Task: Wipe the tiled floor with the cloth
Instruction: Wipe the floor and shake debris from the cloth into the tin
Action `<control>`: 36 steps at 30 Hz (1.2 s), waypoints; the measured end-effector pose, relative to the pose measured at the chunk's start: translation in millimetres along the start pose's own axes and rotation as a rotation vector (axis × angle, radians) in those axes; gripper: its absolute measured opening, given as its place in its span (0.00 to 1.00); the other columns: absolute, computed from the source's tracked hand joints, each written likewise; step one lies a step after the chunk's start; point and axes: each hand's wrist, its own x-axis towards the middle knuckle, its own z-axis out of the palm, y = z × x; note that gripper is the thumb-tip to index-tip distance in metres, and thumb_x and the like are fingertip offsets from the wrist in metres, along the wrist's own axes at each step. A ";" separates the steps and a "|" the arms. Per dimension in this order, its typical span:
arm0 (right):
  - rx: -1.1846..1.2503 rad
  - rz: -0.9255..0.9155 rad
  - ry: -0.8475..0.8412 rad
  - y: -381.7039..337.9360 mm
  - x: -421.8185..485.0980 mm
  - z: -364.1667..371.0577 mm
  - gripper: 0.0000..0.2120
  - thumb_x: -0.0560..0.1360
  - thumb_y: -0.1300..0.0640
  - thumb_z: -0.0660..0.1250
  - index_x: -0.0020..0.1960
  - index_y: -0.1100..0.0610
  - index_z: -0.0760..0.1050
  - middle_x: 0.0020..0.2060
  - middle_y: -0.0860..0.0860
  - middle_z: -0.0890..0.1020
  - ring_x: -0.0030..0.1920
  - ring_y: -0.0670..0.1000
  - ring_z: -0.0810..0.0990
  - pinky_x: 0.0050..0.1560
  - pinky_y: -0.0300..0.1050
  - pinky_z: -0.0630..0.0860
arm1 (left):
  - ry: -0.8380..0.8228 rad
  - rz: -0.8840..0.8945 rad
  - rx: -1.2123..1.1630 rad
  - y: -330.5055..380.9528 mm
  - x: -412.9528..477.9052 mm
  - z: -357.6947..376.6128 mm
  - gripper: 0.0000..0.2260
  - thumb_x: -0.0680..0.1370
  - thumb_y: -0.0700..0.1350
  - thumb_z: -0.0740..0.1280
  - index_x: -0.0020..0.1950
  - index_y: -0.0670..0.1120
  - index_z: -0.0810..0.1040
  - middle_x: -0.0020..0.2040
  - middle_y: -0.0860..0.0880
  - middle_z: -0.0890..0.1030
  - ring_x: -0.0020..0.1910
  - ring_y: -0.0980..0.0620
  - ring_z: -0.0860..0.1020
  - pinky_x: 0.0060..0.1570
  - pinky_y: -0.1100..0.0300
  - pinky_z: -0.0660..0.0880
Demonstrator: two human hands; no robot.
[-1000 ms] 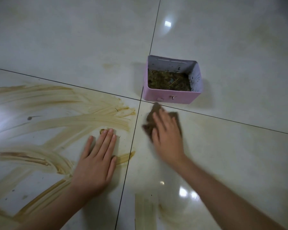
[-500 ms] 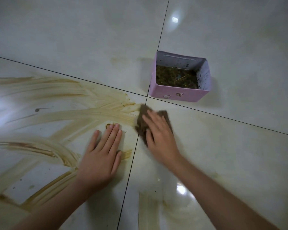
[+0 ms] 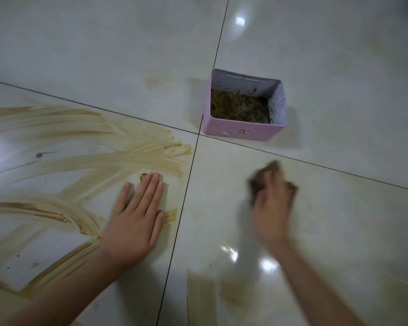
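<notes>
A brown cloth (image 3: 272, 170) lies on the pale tiled floor (image 3: 104, 55), on the near right tile below the pink box. My right hand (image 3: 272, 208) presses down on the cloth with its fingers spread over it; hand and cloth are blurred by motion. My left hand (image 3: 134, 220) rests flat on the near left tile, fingers straight and together, holding nothing. Brown muddy smears (image 3: 92, 158) streak the left tile around that hand.
A pink box (image 3: 245, 132) filled with dark dirt and debris stands on the far right tile, just past the crossing of the dark grout lines (image 3: 197, 135). Fainter brown smears (image 3: 200, 300) mark the near right tile by my right forearm.
My right hand has swept the cloth to the right, from the grout line beside my left hand onto the right tile. My left hand has stayed in place.
</notes>
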 end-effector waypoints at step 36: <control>0.023 -0.044 0.010 75.7 -35.5 -26.5 0.20 0.73 0.72 0.59 0.65 0.70 0.72 0.66 0.68 0.71 0.68 0.67 0.69 0.72 0.55 0.59 | -0.012 -0.013 0.024 -1.1 1.5 4.6 0.27 0.81 0.50 0.47 0.77 0.37 0.57 0.78 0.42 0.56 0.78 0.46 0.54 0.74 0.41 0.53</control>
